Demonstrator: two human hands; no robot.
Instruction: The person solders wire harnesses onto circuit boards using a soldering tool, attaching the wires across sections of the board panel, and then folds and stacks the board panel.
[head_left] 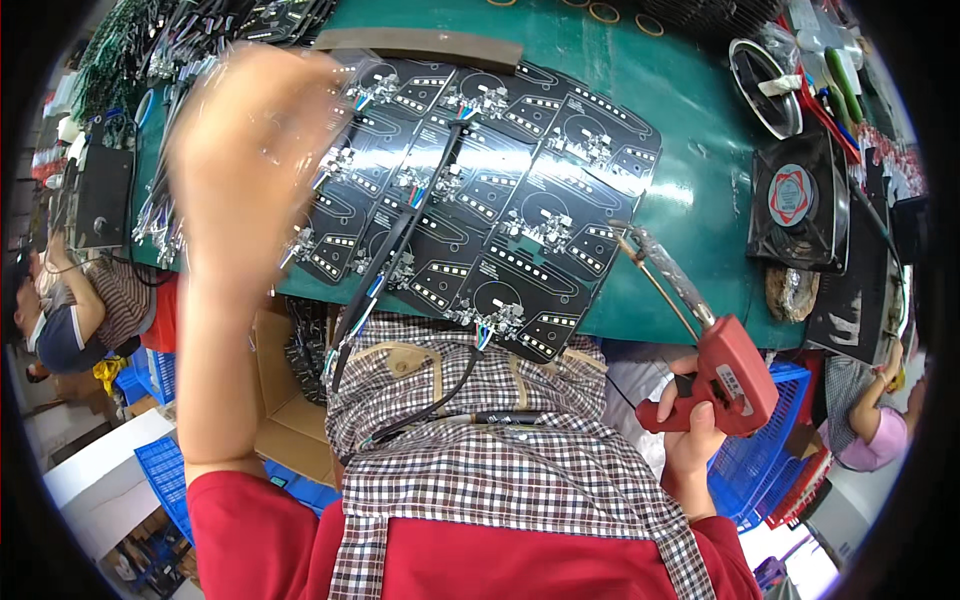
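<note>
My right hand (692,440) grips a red soldering gun (738,385) with its fingers wrapped round the handle. The gun's metal tip (620,232) points up and left, close to the right edge of a panel of black circuit boards (470,215). Small white components cover the boards, and several have coloured wires soldered on. Black cables (400,225) run from them toward my checked apron. My left hand (250,140) is raised over the panel's left side, smeared by motion, so its fingers cannot be made out.
A dark bar (420,45) lies along the panel's far edge on the green table (705,235). At the right stand a black fan (800,200) and a round dish (765,88). Wire bundles (165,215) are heaped at the left. Other people sit at both sides.
</note>
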